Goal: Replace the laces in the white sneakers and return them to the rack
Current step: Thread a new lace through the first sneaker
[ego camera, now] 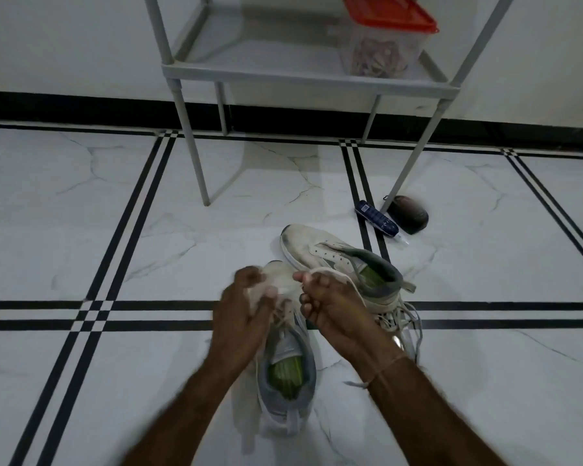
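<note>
Two white sneakers with grey collars and green insoles lie on the tiled floor. The near sneaker [285, 371] points away from me, its toe hidden under my hands. My left hand [246, 304] grips a white lace over its front. My right hand [330, 304] pinches a white lace end [323, 271] beside it. The far sneaker [330, 253] lies just beyond my right hand, without a lace. A loose pile of laces [401, 322] lies at its heel. The grey rack [303, 77] stands behind, against the wall.
A clear box with a red lid [387, 38] holding tangled laces sits on the rack's shelf. A dark blue tube [377, 219] and a dark oval brush [411, 214] lie by the rack's right front leg [408, 173]. The wall with a black skirting runs behind.
</note>
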`<state>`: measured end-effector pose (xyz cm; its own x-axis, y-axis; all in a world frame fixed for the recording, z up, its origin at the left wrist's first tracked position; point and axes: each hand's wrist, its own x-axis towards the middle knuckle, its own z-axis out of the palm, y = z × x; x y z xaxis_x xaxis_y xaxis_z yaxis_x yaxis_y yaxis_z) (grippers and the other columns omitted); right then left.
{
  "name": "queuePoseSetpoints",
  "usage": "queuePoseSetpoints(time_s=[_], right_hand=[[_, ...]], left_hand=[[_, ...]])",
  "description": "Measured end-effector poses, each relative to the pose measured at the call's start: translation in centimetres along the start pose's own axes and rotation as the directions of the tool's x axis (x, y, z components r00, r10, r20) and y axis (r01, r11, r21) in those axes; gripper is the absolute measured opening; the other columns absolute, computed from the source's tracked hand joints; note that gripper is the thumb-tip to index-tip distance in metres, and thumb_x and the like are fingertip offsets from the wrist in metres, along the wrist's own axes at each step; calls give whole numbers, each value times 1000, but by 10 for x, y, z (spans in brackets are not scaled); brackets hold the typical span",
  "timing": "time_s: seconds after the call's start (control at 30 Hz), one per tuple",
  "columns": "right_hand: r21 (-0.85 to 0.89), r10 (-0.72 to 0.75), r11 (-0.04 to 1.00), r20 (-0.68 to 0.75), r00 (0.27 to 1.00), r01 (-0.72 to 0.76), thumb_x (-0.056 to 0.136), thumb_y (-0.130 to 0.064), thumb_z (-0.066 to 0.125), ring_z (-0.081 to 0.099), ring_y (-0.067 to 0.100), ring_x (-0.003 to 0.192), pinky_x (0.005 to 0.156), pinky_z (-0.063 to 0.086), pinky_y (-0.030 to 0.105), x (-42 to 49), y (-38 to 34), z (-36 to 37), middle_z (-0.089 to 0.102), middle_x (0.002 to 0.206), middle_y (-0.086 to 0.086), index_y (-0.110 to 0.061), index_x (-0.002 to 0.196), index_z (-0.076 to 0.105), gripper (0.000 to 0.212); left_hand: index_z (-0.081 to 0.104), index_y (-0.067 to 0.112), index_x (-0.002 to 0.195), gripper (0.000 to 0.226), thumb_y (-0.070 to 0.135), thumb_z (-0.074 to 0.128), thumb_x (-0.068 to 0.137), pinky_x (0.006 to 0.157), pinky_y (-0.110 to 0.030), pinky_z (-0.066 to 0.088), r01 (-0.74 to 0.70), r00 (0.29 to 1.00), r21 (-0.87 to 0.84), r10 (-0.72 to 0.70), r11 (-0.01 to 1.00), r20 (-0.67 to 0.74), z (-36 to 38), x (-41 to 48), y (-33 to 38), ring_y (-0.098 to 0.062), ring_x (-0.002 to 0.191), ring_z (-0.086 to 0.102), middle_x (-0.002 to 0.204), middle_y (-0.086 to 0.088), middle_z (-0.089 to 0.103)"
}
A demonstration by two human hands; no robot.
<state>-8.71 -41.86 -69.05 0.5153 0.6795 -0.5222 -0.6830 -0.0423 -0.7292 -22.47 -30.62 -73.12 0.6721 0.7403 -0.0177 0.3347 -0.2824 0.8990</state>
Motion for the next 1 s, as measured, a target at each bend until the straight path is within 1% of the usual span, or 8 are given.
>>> queuePoseSetpoints(time_s=[0.1, 0.23, 0.4, 0.5, 0.57, 0.7, 0.87, 1.0], right_hand=[[-22, 33, 999, 50, 998, -32, 97, -11, 63, 54, 11, 71, 55, 48, 15, -1, 4, 9, 62, 83, 10, 1, 112, 66, 19], [-11, -1, 1000, 2, 1000, 1, 96, -9, 65, 63, 12, 68, 60, 55, 19, -3, -5, 0, 70, 82, 7, -2, 108, 66, 14], [-206, -37, 978, -14, 999, 34, 97, -8, 64, 73, 21, 77, 68, 60, 26, -7, 6, -6, 76, 91, 18, 2, 105, 68, 13], [-346, -70, 935, 48, 996, 82, 95, -8, 68, 71, 18, 75, 69, 59, 26, -10, 13, -1, 75, 82, 11, -4, 96, 72, 5], [-351, -81, 931, 67, 994, 99, 96, -7, 67, 68, 13, 72, 68, 58, 24, -10, 14, -2, 74, 76, 5, -7, 93, 74, 7], [-353, -119, 928, 28, 993, 121, 93, -1, 68, 70, 20, 71, 69, 61, 28, -12, 14, -12, 73, 83, 20, 10, 102, 69, 14], [-503, -195, 843, 49, 980, 193, 98, 2, 60, 70, 18, 71, 67, 60, 24, -9, 22, -15, 73, 85, 23, 10, 104, 70, 14], [-421, -187, 889, 26, 982, 180, 96, -3, 66, 74, 21, 70, 65, 61, 27, -10, 24, -11, 74, 83, 18, 9, 108, 60, 18]], left_hand=[[66, 31, 106, 22, 48, 56, 96, 79, -33, 58, -56, 976, -68, 69, 996, 205, 7, 5, 22, -3, 87, 70, 93, 11, 74], [65, 23, 74, 31, 41, 55, 97, 64, -41, 60, -33, 999, 18, 32, 999, 30, -28, 14, -6, -9, 64, 66, 65, 10, 68], [68, 29, 89, 46, 65, 40, 96, 75, -37, 54, -48, 992, 453, 97, 890, -84, -44, 11, -29, -16, 81, 69, 79, 12, 70], [61, 32, 127, 44, 57, 56, 92, 93, -27, 48, -171, 980, 169, 151, 971, 129, -15, 5, -5, -4, 116, 58, 123, 16, 65], [66, 34, 118, 27, 45, 62, 94, 89, -24, 52, -150, 960, 20, 141, 988, 242, -2, 2, 9, -1, 105, 65, 109, 18, 72], [72, 29, 82, 15, 30, 66, 95, 67, -30, 54, -148, 983, 91, 137, 985, 119, -10, 5, 2, -8, 70, 68, 71, 15, 70], [73, 32, 104, 15, 25, 73, 91, 75, -21, 54, -126, 975, 52, 114, 991, 190, -7, 4, 4, -3, 85, 68, 90, 17, 73], [77, 27, 88, 4, 23, 77, 86, 71, -19, 50, -122, 981, 50, 113, 991, 156, 1, 6, 9, -2, 76, 66, 79, 21, 72]])
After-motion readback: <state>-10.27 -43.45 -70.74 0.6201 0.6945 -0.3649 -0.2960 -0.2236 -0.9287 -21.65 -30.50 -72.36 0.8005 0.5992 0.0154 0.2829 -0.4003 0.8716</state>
